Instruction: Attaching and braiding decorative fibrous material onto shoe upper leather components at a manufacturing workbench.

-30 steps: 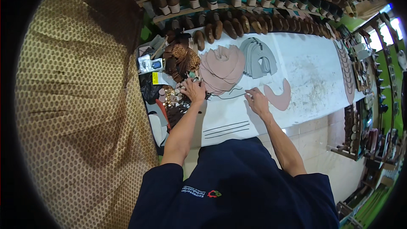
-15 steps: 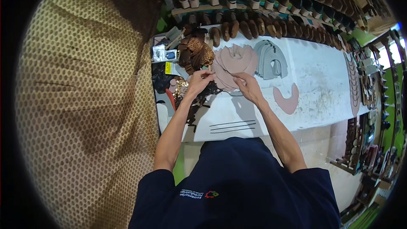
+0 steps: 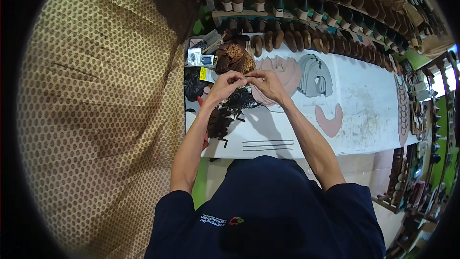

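Note:
My left hand and my right hand meet above the table, fingertips pinched together. Between them is a small piece of what looks like thin dark cord; most of it is hidden by the fingers. Below my left hand lies a tangle of black cords, with dark brown strips beside it. Three dark cords lie side by side, stretched straight near the table's front edge. Behind my right hand, pink curved cut pieces are fanned in a pile.
Grey curved pieces are stacked right of the pink pile, and a single pink U-shaped piece lies nearer. Brown and leopard-patterned material is heaped at the back left. Shoe racks line the back; a patterned curtain hangs at left.
My hands have come together from being apart, the right one moving left to meet the left. The view has shifted slightly, so the table appears farther right.

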{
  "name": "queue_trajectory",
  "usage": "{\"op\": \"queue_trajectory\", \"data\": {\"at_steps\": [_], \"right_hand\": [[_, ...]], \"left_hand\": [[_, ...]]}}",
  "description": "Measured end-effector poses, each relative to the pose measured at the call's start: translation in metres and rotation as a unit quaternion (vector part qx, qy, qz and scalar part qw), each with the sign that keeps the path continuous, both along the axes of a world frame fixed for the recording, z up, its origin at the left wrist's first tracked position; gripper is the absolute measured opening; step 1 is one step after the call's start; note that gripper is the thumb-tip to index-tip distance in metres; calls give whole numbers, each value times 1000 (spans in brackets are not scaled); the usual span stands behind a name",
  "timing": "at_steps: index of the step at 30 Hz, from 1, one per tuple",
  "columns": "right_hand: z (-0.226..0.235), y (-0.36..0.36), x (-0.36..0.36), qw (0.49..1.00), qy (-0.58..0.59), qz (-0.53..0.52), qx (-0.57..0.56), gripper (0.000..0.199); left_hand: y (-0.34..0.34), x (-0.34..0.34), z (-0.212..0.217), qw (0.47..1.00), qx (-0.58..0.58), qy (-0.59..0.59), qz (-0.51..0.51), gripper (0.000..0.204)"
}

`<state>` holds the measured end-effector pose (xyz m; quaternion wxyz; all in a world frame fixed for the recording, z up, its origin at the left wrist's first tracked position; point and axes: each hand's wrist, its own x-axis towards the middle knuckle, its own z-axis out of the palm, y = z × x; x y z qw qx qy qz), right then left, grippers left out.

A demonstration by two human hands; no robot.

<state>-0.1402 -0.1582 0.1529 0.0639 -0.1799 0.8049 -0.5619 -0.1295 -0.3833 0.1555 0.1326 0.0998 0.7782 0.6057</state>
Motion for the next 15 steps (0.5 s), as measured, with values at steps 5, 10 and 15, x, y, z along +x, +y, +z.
{"op": "queue_trajectory", "data": {"at_steps": [5, 10, 15], "right_hand": [[3, -4, 0, 995, -42, -19, -87, 34], [20, -4, 6, 986, -111, -9, -120, 32], [29, 10, 6, 990, -130, -18, -54, 32]], "left_hand": [[-4, 15, -24, 998, -42, -27, -35, 30], [-15, 38, -62, 996, -94, 5, 0, 24], [-15, 50, -76, 904, -379, 190, 62, 39]]}}
